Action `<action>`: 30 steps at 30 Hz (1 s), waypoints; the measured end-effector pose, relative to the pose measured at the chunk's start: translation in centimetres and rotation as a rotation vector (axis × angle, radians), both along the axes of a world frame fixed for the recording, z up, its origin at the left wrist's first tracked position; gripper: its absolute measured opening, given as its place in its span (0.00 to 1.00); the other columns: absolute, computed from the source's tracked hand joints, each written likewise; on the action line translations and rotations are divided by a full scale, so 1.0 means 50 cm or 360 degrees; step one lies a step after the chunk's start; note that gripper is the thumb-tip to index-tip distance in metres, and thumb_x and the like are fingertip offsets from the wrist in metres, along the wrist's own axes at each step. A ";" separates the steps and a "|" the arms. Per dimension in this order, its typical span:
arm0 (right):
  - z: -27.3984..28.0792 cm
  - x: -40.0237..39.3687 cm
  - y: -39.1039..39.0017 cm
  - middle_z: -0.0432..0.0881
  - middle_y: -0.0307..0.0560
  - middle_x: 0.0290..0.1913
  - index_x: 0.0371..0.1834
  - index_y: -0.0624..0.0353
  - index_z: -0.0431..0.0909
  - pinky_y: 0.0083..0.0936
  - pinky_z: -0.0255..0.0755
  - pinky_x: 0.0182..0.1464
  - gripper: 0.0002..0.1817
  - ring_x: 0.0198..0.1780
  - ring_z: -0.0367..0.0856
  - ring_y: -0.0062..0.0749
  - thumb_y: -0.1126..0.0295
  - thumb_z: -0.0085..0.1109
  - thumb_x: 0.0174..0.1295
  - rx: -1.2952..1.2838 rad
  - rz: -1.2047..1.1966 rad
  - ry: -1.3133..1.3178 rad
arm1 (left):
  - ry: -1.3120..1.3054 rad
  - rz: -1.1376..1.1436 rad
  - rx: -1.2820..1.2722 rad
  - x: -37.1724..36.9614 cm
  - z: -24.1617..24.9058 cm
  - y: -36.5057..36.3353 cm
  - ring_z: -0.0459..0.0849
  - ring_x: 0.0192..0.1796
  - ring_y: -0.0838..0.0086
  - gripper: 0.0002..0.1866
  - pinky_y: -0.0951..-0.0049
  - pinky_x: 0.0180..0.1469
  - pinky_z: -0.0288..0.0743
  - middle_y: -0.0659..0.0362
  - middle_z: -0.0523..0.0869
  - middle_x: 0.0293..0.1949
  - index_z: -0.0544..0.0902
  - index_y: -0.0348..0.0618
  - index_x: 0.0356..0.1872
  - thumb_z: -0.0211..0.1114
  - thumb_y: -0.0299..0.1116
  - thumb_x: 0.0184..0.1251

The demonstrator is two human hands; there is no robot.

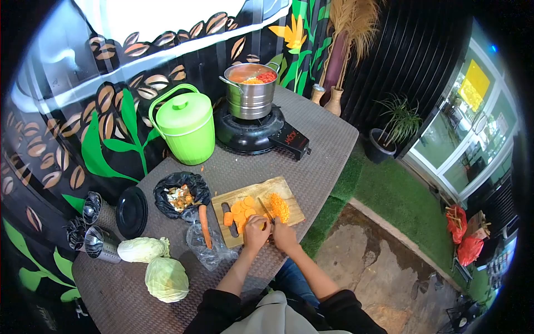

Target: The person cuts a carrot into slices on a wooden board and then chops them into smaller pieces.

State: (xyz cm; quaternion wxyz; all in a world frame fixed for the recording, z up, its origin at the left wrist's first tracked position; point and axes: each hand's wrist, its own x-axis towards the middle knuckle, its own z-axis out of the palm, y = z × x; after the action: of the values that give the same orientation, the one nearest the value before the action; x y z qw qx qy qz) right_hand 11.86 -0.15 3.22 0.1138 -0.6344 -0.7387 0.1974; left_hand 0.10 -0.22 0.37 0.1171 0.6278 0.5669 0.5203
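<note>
A wooden cutting board [289,192] lies near the table's front edge. My right hand [285,236] is closed round the handle of a knife [264,207], whose blade points away from me over the board. Close beside it, my left hand [256,231] has its fingers bent down on carrot slices at the blade; the fingertips are partly hidden. Round carrot slices [240,209] lie left of the blade, and a heap of finely diced carrot [278,208] lies to its right. A whole carrot [205,227] rests left of the board on a clear plastic bag [214,256].
A black bag of scraps [180,196] sits left of the board, with two cabbages [166,280] nearer me. Metal utensil holders [103,245] stand far left. Behind are a lidded green bucket [189,133] and a pot [251,100] on a portable stove [245,134].
</note>
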 end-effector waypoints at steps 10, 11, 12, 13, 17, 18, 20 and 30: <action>-0.008 -0.010 -0.024 0.81 0.67 0.29 0.39 0.66 0.66 0.48 0.77 0.36 0.08 0.34 0.83 0.58 0.72 0.46 0.62 0.0008 -0.0034 -0.0029 | -0.0040 -0.0009 -0.0016 -0.003 -0.003 0.002 0.83 0.41 0.58 0.04 0.64 0.45 0.77 0.49 0.85 0.32 0.84 0.32 0.26 0.67 0.24 0.49; -0.007 -0.007 -0.010 0.81 0.67 0.29 0.39 0.66 0.66 0.48 0.77 0.36 0.08 0.34 0.83 0.58 0.72 0.46 0.62 0.0008 -0.0037 -0.0026 | -0.0037 -0.0012 -0.0017 -0.004 -0.002 0.001 0.83 0.41 0.58 0.04 0.64 0.45 0.77 0.49 0.85 0.32 0.84 0.32 0.26 0.67 0.24 0.49; -0.007 -0.001 0.007 0.81 0.67 0.29 0.40 0.66 0.66 0.49 0.77 0.36 0.08 0.35 0.83 0.58 0.72 0.46 0.62 0.0029 0.0061 -0.0014 | -0.0028 -0.0003 -0.0033 -0.004 -0.002 0.001 0.83 0.41 0.59 0.05 0.65 0.45 0.77 0.50 0.86 0.32 0.85 0.33 0.27 0.67 0.24 0.49; -0.008 0.006 0.016 0.81 0.67 0.30 0.40 0.66 0.66 0.49 0.77 0.37 0.08 0.35 0.83 0.58 0.72 0.46 0.62 0.0051 0.0161 -0.0003 | -0.0020 0.0007 -0.0048 -0.003 -0.002 0.002 0.83 0.41 0.61 0.05 0.66 0.46 0.78 0.51 0.86 0.33 0.85 0.33 0.27 0.67 0.24 0.49; -0.002 0.018 0.008 0.81 0.68 0.30 0.41 0.66 0.66 0.50 0.77 0.36 0.09 0.34 0.84 0.58 0.71 0.45 0.62 -0.0020 0.0174 -0.0031 | -0.0001 0.0036 -0.0070 -0.002 -0.003 0.002 0.83 0.41 0.61 0.05 0.66 0.46 0.78 0.51 0.87 0.33 0.85 0.33 0.27 0.67 0.24 0.50; -0.009 0.011 -0.011 0.81 0.68 0.30 0.41 0.66 0.66 0.50 0.77 0.36 0.10 0.34 0.84 0.58 0.70 0.44 0.63 -0.0002 0.0082 -0.0025 | -0.0021 0.0034 -0.0062 -0.001 -0.002 0.002 0.84 0.41 0.61 0.04 0.66 0.46 0.78 0.51 0.87 0.32 0.85 0.33 0.27 0.67 0.24 0.50; -0.011 -0.004 -0.035 0.81 0.67 0.30 0.41 0.66 0.66 0.51 0.76 0.36 0.11 0.34 0.84 0.57 0.69 0.43 0.64 0.0085 -0.0026 -0.0049 | -0.0043 0.0043 -0.0051 -0.001 0.002 0.003 0.84 0.41 0.61 0.04 0.67 0.46 0.78 0.51 0.87 0.32 0.85 0.33 0.27 0.67 0.24 0.50; 0.007 0.018 -0.011 0.81 0.68 0.31 0.40 0.66 0.67 0.51 0.76 0.39 0.11 0.37 0.82 0.62 0.68 0.45 0.64 -0.0047 0.0148 0.0031 | -0.0045 0.0062 -0.0059 0.004 0.004 0.000 0.83 0.40 0.60 0.05 0.66 0.44 0.78 0.49 0.86 0.32 0.84 0.31 0.25 0.65 0.25 0.52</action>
State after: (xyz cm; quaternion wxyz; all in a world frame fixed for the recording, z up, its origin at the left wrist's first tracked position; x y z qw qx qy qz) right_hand 12.76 -0.68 3.59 0.1022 -0.5992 -0.7631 0.2195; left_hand 0.29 -0.22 0.59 0.1266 0.6070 0.5867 0.5209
